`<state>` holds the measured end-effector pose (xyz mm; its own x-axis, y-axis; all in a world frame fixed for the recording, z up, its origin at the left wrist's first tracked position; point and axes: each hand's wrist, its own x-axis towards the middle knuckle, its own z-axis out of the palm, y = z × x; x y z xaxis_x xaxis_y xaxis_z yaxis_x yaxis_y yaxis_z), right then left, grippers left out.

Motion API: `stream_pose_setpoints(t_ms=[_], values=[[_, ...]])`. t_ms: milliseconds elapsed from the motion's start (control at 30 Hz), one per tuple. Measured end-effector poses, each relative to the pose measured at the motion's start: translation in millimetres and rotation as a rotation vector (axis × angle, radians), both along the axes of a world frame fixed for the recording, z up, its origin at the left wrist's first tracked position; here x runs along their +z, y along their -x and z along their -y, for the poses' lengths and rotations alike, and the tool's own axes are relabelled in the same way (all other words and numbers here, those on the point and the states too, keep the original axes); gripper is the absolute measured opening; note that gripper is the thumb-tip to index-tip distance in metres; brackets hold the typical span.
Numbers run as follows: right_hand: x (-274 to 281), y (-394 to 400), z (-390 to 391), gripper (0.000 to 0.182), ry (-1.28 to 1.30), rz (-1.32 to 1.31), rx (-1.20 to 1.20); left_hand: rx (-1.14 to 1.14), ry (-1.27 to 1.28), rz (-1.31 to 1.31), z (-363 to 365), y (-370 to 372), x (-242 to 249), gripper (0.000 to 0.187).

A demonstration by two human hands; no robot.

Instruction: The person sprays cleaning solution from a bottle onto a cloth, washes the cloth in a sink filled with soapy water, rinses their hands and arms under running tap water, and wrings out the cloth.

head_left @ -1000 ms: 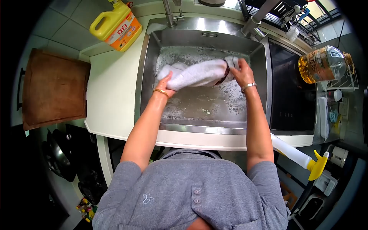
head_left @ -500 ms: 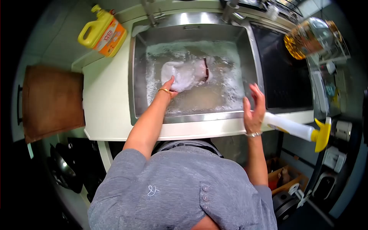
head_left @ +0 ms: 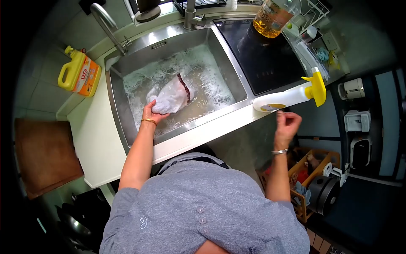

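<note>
My left hand (head_left: pixel 154 115) is closed on the near-left end of a wet, bunched white cloth (head_left: pixel 171 95) with a dark red edge. The cloth lies in cloudy, sudsy water in a steel sink (head_left: pixel 230 72). My right hand (head_left: pixel 288 127) hovers in front of the counter edge, its fingers curled in toward the thumb and nothing visible in them. Just above it, a white spray bottle (head_left: pixel 281 98) with a yellow trigger head lies on its side along the counter's front edge.
A yellow jug (head_left: pixel 80 74) stands left of the sink, with a curved faucet (head_left: pixel 103 21) behind it. Right of the sink is a black cooktop (head_left: pixel 262 63) with a bottle of amber liquid (head_left: pixel 272 19). A wooden crate (head_left: pixel 315 165) is low on the right.
The view has turned, showing more of the right side. My right hand has moved from beside the sink rim to below the spray bottle, its fingers curling in. My left hand still grips the cloth.
</note>
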<state>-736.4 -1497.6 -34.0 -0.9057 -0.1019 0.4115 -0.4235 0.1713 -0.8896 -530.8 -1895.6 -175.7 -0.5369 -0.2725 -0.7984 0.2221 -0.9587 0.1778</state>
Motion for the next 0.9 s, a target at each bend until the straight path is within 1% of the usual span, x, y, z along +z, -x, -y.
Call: stream_pose_setpoints(t_ms=[33, 67, 133, 200, 267, 300, 333, 400, 467, 500, 600, 633, 667, 733, 767, 900], values=[[16, 6, 0, 0.04, 0.061, -0.023, -0.044, 0.022, -0.013, -0.014, 2, -3, -5, 0.044], [31, 16, -4, 0.053, 0.064, -0.063, -0.002, 0.044, -0.027, -0.027, 3, -6, -10, 0.044], [60, 29, 4, 0.051, 0.202, -0.081, 0.054, 0.071, -0.04, -0.03, 4, -9, -17, 0.043], [73, 51, 0, 0.058, 0.144, -0.035, 0.25, 0.094, -0.041, -0.009, 5, -10, -19, 0.042], [83, 69, 7, 0.063, 0.13, 0.034, 0.458, 0.099, 0.022, -0.029, 10, -8, -45, 0.037], [89, 75, 14, 0.061, 0.088, 0.021, 0.521, 0.117, 0.055, -0.032, 15, -12, -57, 0.035], [94, 80, 22, 0.059, 0.048, 0.009, 0.591, 0.119, 0.099, -0.008, 16, -15, -57, 0.033], [96, 90, 32, 0.057, 0.022, 0.031, 0.62, 0.121, 0.185, 0.052, 15, -14, -58, 0.028], [101, 103, 40, 0.05, -0.057, 0.082, 0.677, 0.183, 0.185, 0.035, 16, -16, -53, 0.025], [107, 99, 52, 0.045, -0.056, 0.106, 0.659, 0.234, 0.181, -0.082, 13, -14, -49, 0.023], [121, 93, 90, 0.038, -0.175, 0.06, 0.788, 0.221, 0.252, -0.137, 12, -16, -32, 0.022], [127, 83, 106, 0.032, -0.184, 0.017, 0.817, 0.233, 0.296, -0.123, 11, -15, -22, 0.02], [131, 74, 121, 0.03, -0.162, 0.024, 0.863, 0.227, 0.346, -0.141, 11, -17, -13, 0.02], [134, 68, 144, 0.034, -0.224, -0.013, 0.936, 0.206, 0.443, -0.169, 11, -21, 1, 0.019], [133, 64, 157, 0.036, -0.216, 0.015, 0.986, 0.222, 0.453, -0.175, 13, -23, 10, 0.018], [122, 45, 206, 0.037, -0.174, 0.048, 1.157, 0.231, 0.481, -0.219, 28, -28, 43, 0.022]])
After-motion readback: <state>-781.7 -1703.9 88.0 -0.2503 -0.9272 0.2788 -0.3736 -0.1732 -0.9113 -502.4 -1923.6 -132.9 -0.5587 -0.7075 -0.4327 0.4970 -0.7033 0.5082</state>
